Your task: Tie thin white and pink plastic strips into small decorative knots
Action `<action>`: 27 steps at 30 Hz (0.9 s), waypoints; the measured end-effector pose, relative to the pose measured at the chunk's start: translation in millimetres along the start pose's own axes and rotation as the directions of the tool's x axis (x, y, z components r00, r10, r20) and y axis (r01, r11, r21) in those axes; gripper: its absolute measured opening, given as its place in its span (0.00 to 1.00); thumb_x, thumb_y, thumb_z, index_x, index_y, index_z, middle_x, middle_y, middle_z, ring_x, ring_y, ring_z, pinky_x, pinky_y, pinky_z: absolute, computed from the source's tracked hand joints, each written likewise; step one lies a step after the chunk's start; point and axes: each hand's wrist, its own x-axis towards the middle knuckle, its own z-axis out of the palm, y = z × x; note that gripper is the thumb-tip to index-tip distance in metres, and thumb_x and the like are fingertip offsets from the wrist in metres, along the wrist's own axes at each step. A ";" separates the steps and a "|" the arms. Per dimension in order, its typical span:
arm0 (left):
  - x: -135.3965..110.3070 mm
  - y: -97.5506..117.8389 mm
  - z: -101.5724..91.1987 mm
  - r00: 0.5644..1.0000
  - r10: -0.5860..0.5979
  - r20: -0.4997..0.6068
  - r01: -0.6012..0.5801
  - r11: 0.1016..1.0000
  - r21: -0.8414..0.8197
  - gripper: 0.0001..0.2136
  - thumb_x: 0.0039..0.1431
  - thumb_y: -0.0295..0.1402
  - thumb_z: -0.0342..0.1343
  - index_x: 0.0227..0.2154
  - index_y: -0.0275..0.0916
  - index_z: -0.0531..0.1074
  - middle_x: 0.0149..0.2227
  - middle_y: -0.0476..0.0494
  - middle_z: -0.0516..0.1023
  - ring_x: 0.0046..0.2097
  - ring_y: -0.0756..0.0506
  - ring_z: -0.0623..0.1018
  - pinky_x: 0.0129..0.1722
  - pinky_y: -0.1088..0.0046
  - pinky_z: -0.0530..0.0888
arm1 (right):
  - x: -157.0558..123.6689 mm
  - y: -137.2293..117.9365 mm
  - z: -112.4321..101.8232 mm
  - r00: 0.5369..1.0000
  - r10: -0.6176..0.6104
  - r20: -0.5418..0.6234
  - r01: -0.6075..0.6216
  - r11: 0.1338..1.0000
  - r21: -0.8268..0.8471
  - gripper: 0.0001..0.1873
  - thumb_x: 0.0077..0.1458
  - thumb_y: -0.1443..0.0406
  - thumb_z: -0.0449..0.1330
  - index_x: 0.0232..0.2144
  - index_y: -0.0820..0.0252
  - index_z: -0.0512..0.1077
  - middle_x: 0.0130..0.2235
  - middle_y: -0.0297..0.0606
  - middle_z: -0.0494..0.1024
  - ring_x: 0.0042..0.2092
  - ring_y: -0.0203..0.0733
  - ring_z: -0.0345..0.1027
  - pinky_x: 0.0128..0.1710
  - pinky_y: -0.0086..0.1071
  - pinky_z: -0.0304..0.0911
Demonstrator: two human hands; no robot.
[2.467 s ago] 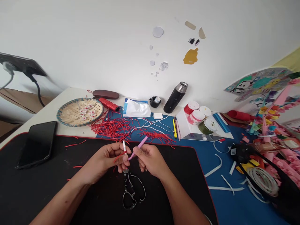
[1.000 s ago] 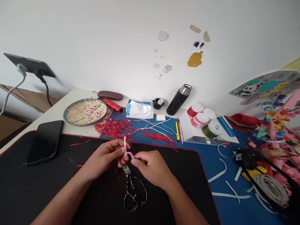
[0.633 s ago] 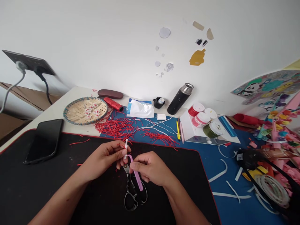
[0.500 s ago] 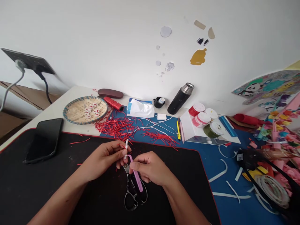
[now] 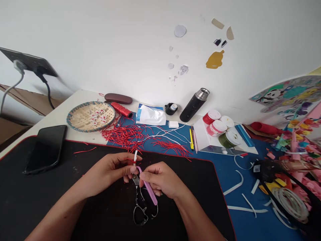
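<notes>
My left hand (image 5: 116, 170) pinches a small white strip (image 5: 135, 156) upright between thumb and fingers, and a bit of red cord (image 5: 129, 160) crosses it. In my right hand (image 5: 160, 179) is a pair of pink tweezers (image 5: 150, 192), with the bent tip against the strip near my left fingertips. The exact contact there is too small to make out. Below both hands, scissors (image 5: 140, 214) lie on the black mat (image 5: 105, 214), their blades partly hidden by my fingers. Just beyond the hands is a heap of cut red cord (image 5: 122, 136).
A woven basket (image 5: 75, 115) holds small red-and-white pieces. Nearby are a phone (image 5: 46, 149), a spool of red cord (image 5: 121, 109), a tissue pack (image 5: 151, 115) and a black flask (image 5: 193, 107). Lidded jars (image 5: 217, 127) and white strips (image 5: 247, 209) lie to the right.
The tweezers' handle end has swung slightly right and down. My left fingers have shifted on the white strip, and red cord now shows across it.
</notes>
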 end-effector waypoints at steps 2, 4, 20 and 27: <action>-0.1 -0.8 -0.1 1.000 -0.006 -0.009 0.006 1.000 0.019 0.14 0.60 0.42 0.70 0.44 0.40 0.84 0.32 0.44 0.85 0.29 0.45 0.79 0.30 0.71 0.77 | 0.4 0.5 -0.3 1.000 0.000 0.005 0.000 1.000 0.002 0.26 0.54 0.45 0.72 0.27 0.63 0.78 0.13 0.19 0.57 0.14 0.27 0.46 0.15 0.26 0.47; -0.2 -3.0 -0.5 1.000 -0.015 -0.019 0.015 0.999 0.038 0.14 0.61 0.44 0.69 0.44 0.40 0.84 0.31 0.44 0.85 0.29 0.46 0.79 0.30 0.72 0.77 | 0.6 1.1 -0.7 1.000 -0.005 0.010 0.005 1.000 -0.005 0.26 0.55 0.45 0.72 0.27 0.64 0.79 0.13 0.20 0.57 0.14 0.27 0.47 0.16 0.26 0.47; 8.3 -11.8 1.1 0.998 -0.048 -0.052 0.034 0.970 -0.241 0.17 0.56 0.45 0.74 0.40 0.37 0.86 0.28 0.43 0.86 0.29 0.47 0.82 0.28 0.75 0.78 | 4.3 7.4 -2.8 0.971 -0.206 -0.124 0.180 0.964 -0.195 0.26 0.66 0.46 0.61 0.34 0.63 0.81 0.19 0.29 0.70 0.19 0.32 0.61 0.20 0.26 0.54; 14.9 -16.8 2.4 0.986 -0.111 -0.123 0.057 0.924 -0.377 0.17 0.49 0.44 0.79 0.35 0.35 0.86 0.28 0.43 0.86 0.27 0.48 0.82 0.25 0.79 0.77 | 2.5 7.4 0.2 0.830 -0.519 -0.203 0.271 0.696 -0.665 0.09 0.64 0.64 0.64 0.46 0.55 0.82 0.32 0.33 0.80 0.31 0.36 0.71 0.31 0.28 0.62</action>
